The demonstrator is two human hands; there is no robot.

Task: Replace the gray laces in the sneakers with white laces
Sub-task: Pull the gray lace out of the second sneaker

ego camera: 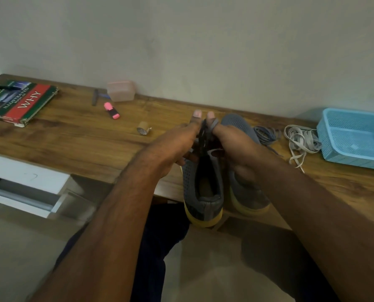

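Both hands pinch at the tongue of the near sneaker, which overhangs the tabletop edge: left hand fingers and right hand fingers are curled round a gray lace looped over the right thumb. It looks limp and light, best gripped near an eyelet. White laces lie right of the fingers. A book to their far left reads "ILLUSTRATED... WHY".

Two hands, left hand and right hand, grip a gray sneaker at the wooden table edge. Right of the sneaker lie gray laces, then white laces, then a blue basket.
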